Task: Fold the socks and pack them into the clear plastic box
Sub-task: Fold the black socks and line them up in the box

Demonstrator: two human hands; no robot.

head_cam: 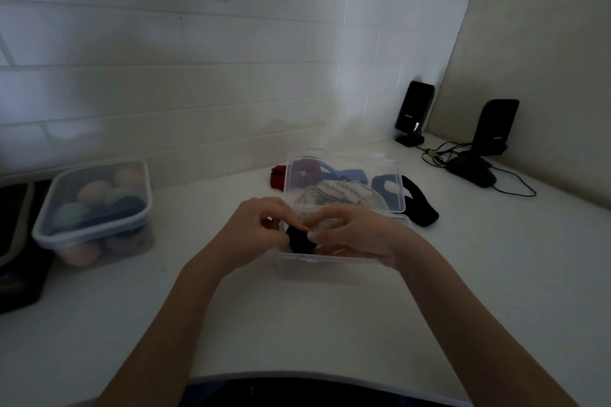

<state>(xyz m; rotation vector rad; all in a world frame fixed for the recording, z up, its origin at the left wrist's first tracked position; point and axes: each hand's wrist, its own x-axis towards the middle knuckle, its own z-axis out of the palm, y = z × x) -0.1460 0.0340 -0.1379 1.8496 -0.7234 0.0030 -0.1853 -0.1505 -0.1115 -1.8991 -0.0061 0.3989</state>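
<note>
A clear plastic box (325,266) stands on the white table, its lid (344,182) raised behind it. Over the box both hands hold a folded black sock (299,239). My left hand (261,226) pinches the sock from the left, and my right hand (355,235) curls round it from the right. Behind the lid lie loose socks: a red one (277,177), a light blue one (350,174), a pale patterned one (337,196) and a black one (421,205).
A lidded clear container (94,211) of pastel balls sits at the left, with a black object (16,241) beside it. Two black speakers (413,112) (494,127), a black mouse (471,168) and cables occupy the back right corner. The table's near edge curves below my arms.
</note>
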